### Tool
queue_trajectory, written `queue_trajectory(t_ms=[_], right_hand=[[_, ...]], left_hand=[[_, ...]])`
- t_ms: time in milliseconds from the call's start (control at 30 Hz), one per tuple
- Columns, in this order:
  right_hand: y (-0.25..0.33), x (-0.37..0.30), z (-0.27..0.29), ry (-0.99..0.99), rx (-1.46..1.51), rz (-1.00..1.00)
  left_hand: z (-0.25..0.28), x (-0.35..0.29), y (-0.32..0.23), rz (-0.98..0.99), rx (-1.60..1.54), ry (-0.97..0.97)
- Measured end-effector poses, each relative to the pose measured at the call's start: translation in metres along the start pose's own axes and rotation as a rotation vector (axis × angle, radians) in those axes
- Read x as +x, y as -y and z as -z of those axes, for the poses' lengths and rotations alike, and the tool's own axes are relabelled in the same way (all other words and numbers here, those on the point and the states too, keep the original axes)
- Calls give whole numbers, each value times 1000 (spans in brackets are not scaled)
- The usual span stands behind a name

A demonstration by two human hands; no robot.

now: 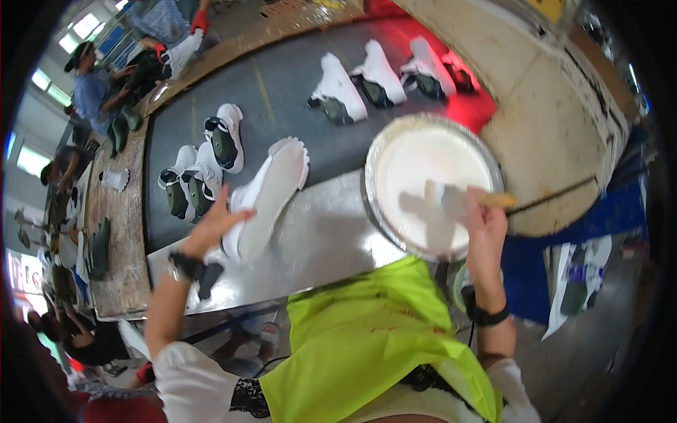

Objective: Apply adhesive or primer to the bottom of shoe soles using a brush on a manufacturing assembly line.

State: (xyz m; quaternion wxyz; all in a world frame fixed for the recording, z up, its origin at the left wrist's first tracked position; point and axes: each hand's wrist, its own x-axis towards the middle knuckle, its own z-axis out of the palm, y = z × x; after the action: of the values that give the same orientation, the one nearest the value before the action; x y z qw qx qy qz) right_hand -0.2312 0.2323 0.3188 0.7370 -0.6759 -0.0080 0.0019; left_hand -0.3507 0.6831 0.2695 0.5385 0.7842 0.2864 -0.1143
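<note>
The person wears a lime-yellow apron (367, 317), white sleeves (194, 381), black lace (249, 399) — and dark wristbands (488, 317).

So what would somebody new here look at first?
Probably the round pan of white stuff right of centre, where the right hand holds a brush. Next, the lime-green apron at the bottom, the red glow at the top, and the pale shoe sole beside the left hand.

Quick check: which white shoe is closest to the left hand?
The sole-up shoe right at the left hand, partly over the metal strip. It shows no dark patches; the other shoes on the dark belt do.
</note>
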Motion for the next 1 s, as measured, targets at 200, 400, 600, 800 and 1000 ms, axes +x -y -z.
queue_trajectory(t_ms=[200,400,600,800,1000], right_hand=[[-40,33,-3,122,-318,54],[-59,46,-31,63,-921,295],[-53,44,-38,175,-1194,205],[-48,75,3,153,-527,169],[-56,54,-39,120,-652,296]], left_hand=[[-104,-73,104,-417,371,-235],[-114,-99,77,-162,607,-256],[-88,-74,91,-220,144,-66],[-107,-91,54,-81,-479,78],[-163,-104,58,-159,-700,160]])
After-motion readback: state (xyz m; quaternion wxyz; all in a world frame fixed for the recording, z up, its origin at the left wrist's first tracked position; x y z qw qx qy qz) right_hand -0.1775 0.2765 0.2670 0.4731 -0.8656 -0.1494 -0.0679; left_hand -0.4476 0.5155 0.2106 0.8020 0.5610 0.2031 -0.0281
